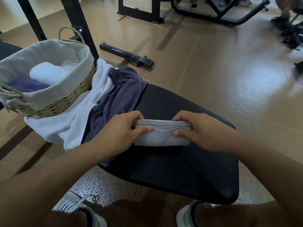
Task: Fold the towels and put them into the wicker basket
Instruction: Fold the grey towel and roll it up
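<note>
- Head view: grey towel (162, 136), folded into a small thick rectangle, lies on black padded counter (180, 174) just below frame centre, stacked layer edges showing along its far side.
- Left hand (121, 133) grips towel's left end: thumb on top, fingers curled round the far edge.
- Right hand (198, 130) grips towel's right end the same way, thumb on top, fingers over far edge. Both forearms come in from 6–7 and 4–5 o'clock.
- Wicker basket (54, 105) w/ pale cloth liner and rope handles sits at 10 o'clock, on far-left end of counter. Inside: a folded white towel (49, 74) and a folded purple towel (27, 85) beside it, touching.
- Loose white towel (72, 123), unfolded, lies touching basket's right side and spills over counter edge toward 8 o'clock.
- Loose purple towel (118, 94), crumpled, lies partly on the white one, btwn basket and the hands; its lower edge reaches left wrist.
- Floor (221, 71) brown, glossy, glare patch at 2–3 o'clock. Black metal bar (129, 56) lies on it at 12 o'clock; black gym frames further back, right ones blurred.
- Two grey sneakers (77, 208) at bottom edge, 6–7 o'clock, either side of counter's near end.
</note>
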`<state>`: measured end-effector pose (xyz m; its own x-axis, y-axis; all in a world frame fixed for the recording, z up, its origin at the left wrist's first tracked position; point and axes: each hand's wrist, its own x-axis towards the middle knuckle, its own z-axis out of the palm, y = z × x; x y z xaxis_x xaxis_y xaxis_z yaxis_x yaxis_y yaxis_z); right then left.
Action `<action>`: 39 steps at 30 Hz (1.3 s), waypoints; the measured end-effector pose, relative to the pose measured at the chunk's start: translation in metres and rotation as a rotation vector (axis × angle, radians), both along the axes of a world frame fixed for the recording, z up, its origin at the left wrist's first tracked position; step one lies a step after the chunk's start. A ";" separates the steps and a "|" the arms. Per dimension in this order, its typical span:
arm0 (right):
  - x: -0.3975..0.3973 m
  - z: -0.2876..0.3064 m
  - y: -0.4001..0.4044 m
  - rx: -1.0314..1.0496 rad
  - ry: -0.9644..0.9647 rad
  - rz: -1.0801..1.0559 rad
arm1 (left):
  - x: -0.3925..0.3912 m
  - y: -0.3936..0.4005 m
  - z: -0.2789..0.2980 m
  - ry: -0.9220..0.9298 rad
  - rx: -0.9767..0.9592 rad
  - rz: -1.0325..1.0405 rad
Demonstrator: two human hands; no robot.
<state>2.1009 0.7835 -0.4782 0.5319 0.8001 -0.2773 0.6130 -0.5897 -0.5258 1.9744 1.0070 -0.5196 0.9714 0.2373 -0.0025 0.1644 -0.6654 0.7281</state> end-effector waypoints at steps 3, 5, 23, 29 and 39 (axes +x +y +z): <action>0.010 -0.008 0.005 0.038 0.029 -0.123 | 0.009 0.005 -0.006 0.020 -0.079 0.074; 0.015 -0.013 0.007 0.033 0.009 -0.176 | 0.013 0.007 -0.010 0.061 -0.093 0.096; 0.033 -0.021 0.006 -0.079 0.330 -0.187 | 0.021 0.015 0.003 0.307 0.077 -0.198; 0.023 -0.011 0.003 -0.064 0.323 0.008 | 0.015 0.009 0.003 0.182 0.113 -0.269; -0.017 0.001 0.019 0.040 -0.301 0.049 | 0.012 0.010 0.006 -0.045 0.133 -0.248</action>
